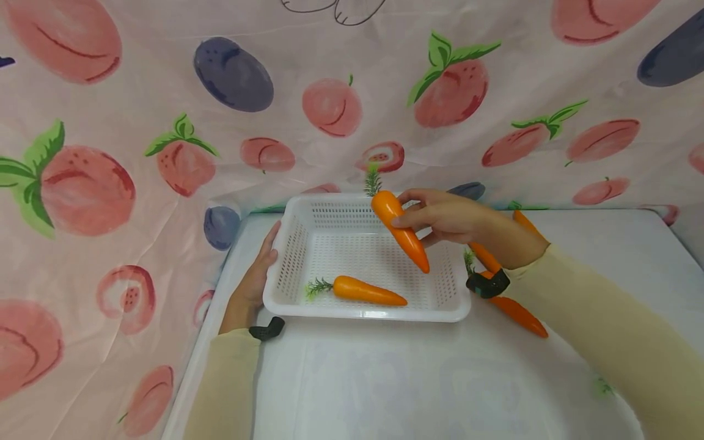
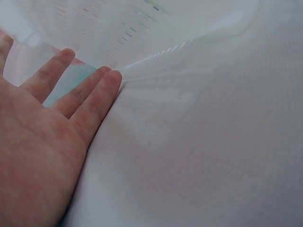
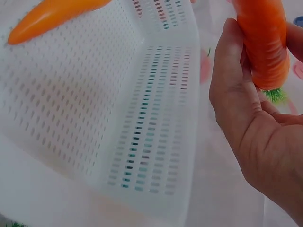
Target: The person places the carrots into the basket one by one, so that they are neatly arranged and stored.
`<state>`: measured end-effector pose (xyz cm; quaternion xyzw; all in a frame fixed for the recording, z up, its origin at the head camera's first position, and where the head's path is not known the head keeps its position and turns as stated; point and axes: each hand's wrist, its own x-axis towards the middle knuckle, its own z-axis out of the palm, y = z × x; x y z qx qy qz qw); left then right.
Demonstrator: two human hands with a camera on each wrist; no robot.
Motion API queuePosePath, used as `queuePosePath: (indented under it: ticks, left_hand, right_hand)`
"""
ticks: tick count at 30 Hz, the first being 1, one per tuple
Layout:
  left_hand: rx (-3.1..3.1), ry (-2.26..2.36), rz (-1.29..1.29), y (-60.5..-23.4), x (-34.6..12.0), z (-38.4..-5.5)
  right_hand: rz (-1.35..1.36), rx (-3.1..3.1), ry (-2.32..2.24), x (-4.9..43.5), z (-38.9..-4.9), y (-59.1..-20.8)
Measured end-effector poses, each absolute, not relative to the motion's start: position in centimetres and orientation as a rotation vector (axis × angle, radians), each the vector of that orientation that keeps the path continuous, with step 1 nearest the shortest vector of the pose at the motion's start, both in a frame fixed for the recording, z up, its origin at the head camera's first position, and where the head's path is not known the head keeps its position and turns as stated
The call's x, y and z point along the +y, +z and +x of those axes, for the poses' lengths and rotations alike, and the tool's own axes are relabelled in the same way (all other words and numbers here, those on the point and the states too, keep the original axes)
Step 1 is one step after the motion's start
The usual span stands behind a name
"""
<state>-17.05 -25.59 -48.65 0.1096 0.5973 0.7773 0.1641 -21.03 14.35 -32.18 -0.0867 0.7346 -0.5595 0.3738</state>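
Note:
A white perforated plastic basket (image 1: 365, 315) stands on the table, with one orange carrot (image 1: 368, 291) lying along its near side. Over the basket's right half my right hand (image 1: 448, 214) grips another carrot (image 1: 404, 229) between thumb and fingers, its green top pointing up and away. The right wrist view shows this held carrot (image 3: 265, 42) close up, apart from the basket wall. My left hand (image 1: 255, 275) rests against the basket's left side; in the left wrist view its straight fingers (image 2: 97, 99) touch the outer wall.
Several more carrots (image 1: 519, 315) lie on the table right of the basket, partly hidden behind my right forearm. A white cloth (image 1: 385, 379) covers the table. Behind it hangs a pink fruit-print curtain (image 1: 308, 49). A bit of green leaf (image 1: 604, 386) shows beside the right sleeve.

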Motion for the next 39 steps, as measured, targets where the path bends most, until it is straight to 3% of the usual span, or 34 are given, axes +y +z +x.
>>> queuePosePath:
  ticks: [39]
  left_hand:
    - [1.745, 2.201, 0.268, -48.72, -25.49, -17.0]
  right_hand:
    - [-0.225, 1.857, -1.435, 13.46, -20.69, -31.8]
